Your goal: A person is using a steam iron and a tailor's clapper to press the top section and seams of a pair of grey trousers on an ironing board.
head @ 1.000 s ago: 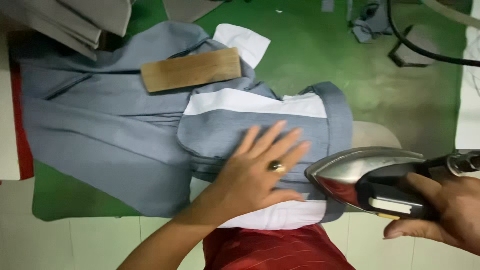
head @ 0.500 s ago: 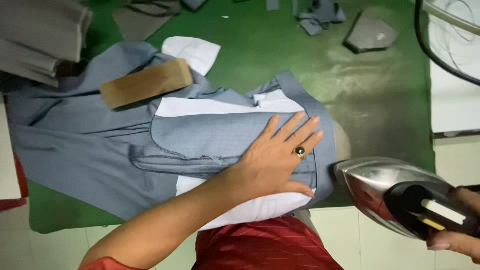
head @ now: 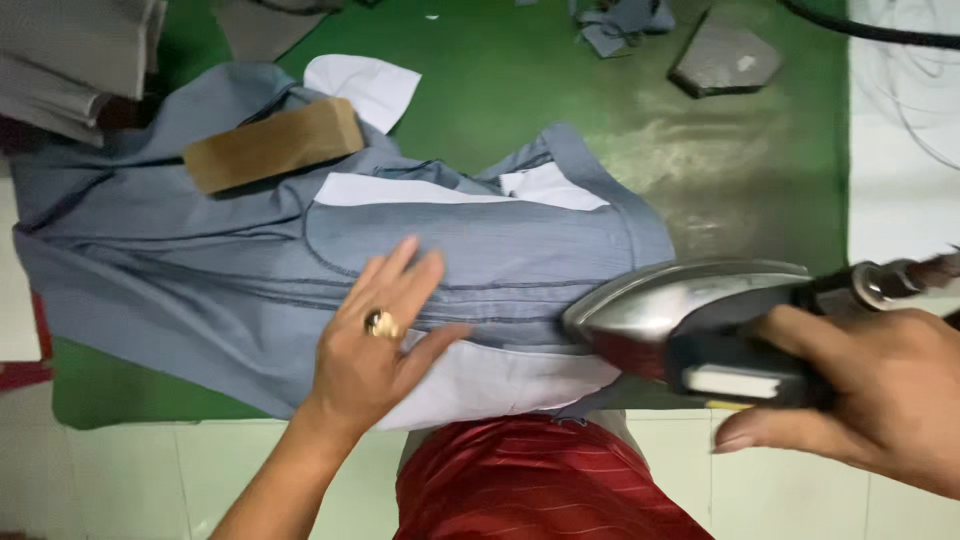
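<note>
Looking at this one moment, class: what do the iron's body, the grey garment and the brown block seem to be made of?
Iron: body looks like polished metal, since it shines and mirrors light; its handle under the right hand looks like dark plastic.
Grey garment: woven cloth, matte, with stitched seams and soft folds.
Brown block: probably wood, possibly dense board; flat, dull brown, square-edged.

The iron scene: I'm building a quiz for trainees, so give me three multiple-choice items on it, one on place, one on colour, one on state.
1. Where does the wooden block lie?
A on the grey garment
B on the floor
C under the iron

2. What colour is the table cover?
A blue
B green
C yellow

3. How is the left hand?
A fisted
B lifted clear
C flat on the cloth

Answers: 1 A, it rests on the grey garment. 2 B, green shows around the cloth. 3 C, fingers are spread on the fabric while the right hand grips the iron.
</note>
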